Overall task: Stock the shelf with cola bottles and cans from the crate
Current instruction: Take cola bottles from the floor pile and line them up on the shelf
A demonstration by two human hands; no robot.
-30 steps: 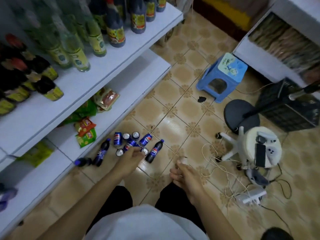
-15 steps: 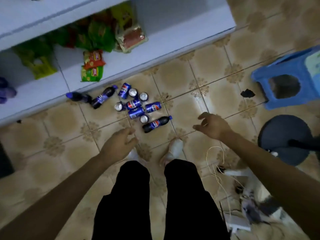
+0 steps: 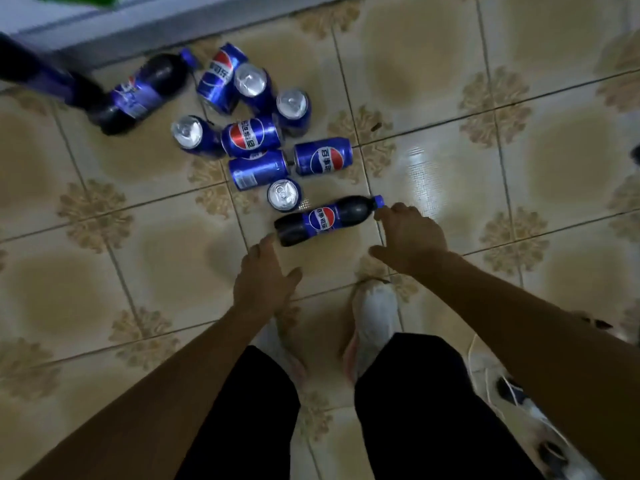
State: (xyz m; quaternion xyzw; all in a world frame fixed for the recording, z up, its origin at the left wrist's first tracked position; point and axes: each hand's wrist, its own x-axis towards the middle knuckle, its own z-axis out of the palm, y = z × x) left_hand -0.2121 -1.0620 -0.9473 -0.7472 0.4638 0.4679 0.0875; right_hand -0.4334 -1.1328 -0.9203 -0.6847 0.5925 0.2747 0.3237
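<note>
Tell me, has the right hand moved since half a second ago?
Yes. The right hand has closed in on the nearest cola bottle, fingertips now at its cap; earlier a gap separated them.

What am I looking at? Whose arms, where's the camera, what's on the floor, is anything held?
No machine here: these are a person's two bare arms, filmed by one wide-angle camera worn on the head, looking down past black trousers and white shoes. On the tiled floor sit blue cola cans, some upright, some on their sides. The left hand is open, beside the base of the nearest bottle, which lies flat. The right hand is at that bottle's cap; whether it has a grip yet, the picture does not show. By the shelf edge lie more bottles.
</note>
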